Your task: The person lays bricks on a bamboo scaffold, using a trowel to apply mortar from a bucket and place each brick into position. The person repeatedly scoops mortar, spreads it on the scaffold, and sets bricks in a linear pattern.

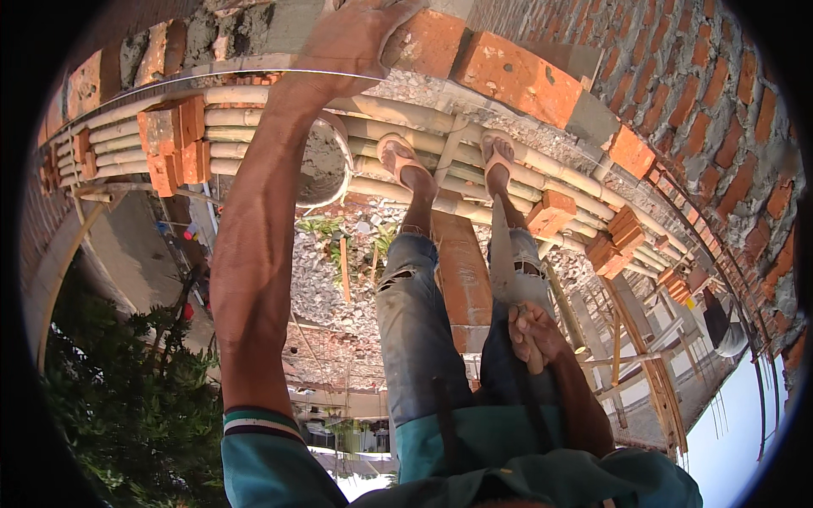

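My left arm stretches forward to the brick course on the wall top, where my left hand lies against an orange brick. Its fingers run past the upper edge of the picture, so their grip is hidden. By my right thigh, my right hand is closed round the wooden handle of a trowel, its grey blade pointing forward. A thin pale string runs along the brick course and meets my left wrist. Beyond that wrist, more orange bricks continue to the right with grey mortar between them.
I stand in sandals on a scaffold of bamboo poles. A bucket of grey mortar stands left of my feet. Brick stacks rest on the poles at left, others at right. Rubble lies below. A brick wall rises at right.
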A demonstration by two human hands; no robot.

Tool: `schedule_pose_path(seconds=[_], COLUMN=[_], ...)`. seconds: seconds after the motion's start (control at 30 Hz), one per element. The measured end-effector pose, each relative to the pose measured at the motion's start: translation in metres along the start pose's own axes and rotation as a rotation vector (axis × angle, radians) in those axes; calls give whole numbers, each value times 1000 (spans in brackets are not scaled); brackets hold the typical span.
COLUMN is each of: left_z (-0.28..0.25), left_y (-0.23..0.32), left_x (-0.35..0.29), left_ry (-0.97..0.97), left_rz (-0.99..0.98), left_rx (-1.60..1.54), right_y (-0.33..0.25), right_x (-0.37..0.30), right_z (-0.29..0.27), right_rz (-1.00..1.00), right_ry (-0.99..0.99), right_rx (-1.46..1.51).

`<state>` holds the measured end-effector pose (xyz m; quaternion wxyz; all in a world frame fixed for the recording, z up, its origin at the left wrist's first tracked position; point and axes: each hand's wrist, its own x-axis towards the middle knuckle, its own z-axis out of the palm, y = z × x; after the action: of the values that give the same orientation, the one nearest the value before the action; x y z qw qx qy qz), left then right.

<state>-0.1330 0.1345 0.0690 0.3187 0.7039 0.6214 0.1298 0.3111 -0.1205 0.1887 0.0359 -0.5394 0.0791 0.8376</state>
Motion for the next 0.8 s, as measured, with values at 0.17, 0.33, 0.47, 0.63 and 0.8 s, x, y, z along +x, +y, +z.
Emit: schedule_pose_path(seconds=[0.17, 0.33, 0.47, 0.63, 0.8], left_z=[-8, -15, -25, -50, -48], left_y=[6, 8, 10, -3, -21], left_x=[5, 3, -8, -13, -21], left_ry=[-12, -112, 101, -36, 101], left_rz=[21, 87, 35, -103, -253], left_rx=[96, 163, -101, -29, -445], right_y=[-4, -22, -38, -95, -127], right_x=[1, 29, 76, 107, 142], right_z=[11, 56, 110, 163, 197], right_rz=[-65, -339, -792, -662, -716], right_ry=[44, 151, 181, 49, -26], right_rx=[-231, -689, -798, -578, -450])
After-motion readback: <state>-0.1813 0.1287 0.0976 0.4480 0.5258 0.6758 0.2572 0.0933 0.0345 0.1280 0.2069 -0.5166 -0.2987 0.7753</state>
